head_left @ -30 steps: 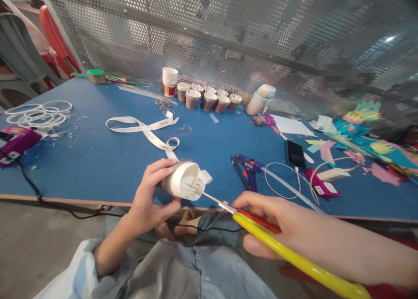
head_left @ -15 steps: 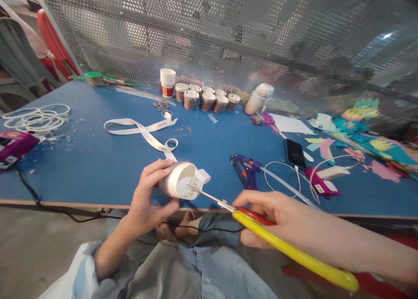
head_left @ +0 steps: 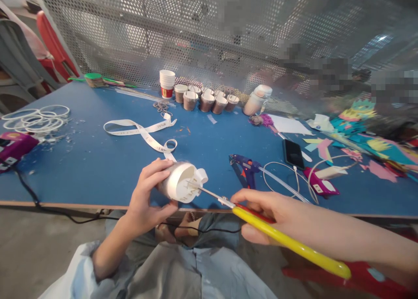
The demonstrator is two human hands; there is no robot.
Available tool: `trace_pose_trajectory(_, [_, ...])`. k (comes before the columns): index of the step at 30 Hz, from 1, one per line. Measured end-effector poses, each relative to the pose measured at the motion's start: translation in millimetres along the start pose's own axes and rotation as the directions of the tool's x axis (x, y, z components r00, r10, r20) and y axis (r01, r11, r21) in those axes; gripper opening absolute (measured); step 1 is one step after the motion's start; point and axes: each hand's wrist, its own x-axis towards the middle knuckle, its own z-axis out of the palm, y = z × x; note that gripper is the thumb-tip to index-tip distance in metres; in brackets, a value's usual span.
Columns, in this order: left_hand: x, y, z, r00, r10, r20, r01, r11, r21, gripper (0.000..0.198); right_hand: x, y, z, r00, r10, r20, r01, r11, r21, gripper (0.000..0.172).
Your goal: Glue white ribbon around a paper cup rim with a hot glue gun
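Note:
My left hand (head_left: 146, 194) is wrapped round a paper cup (head_left: 178, 181) tipped sideways, its white mouth facing right. A printed white ribbon (head_left: 148, 137) trails across the table to the cup, and a short loop of ribbon (head_left: 201, 175) sticks out at the rim. In my right hand (head_left: 261, 216) is a pair of scissors (head_left: 287, 242) with one yellow and one red handle. Their blades reach into the cup's mouth by the ribbon; whether the tips touch it I cannot tell.
A blue glue gun (head_left: 246, 166) lies right of the cup, near a phone (head_left: 293, 154) and a white cable. Several wrapped cups (head_left: 207, 102) and a cup stack (head_left: 167, 83) line the back by a perforated metal panel (head_left: 146, 37). Paper scraps (head_left: 380, 170) cover the right side.
The scissors' handles have drawn closer together, the yellow one swinging up and left. The ribbon loop at the rim has shifted slightly left. My left hand keeps its hold on the cup.

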Motion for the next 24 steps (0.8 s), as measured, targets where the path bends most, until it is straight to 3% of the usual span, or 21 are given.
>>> trace_pose_trajectory(8, [5.9, 5.2, 0.8, 0.999, 0.033, 0.015, -0.034, 0.998, 0.053, 0.082, -5.5, -10.6, 5.5, 1.000, -0.002, -0.019, 0.001, 0.997, -0.076, 0.041])
trace_pose_trajectory(24, [8.1, 7.8, 2.1, 0.995, 0.081, 0.057, -0.085, 0.993, 0.079, 0.080, 1.1, -7.1, 9.7, 0.988, -0.075, -0.135, 0.069, 0.996, -0.052, 0.034])
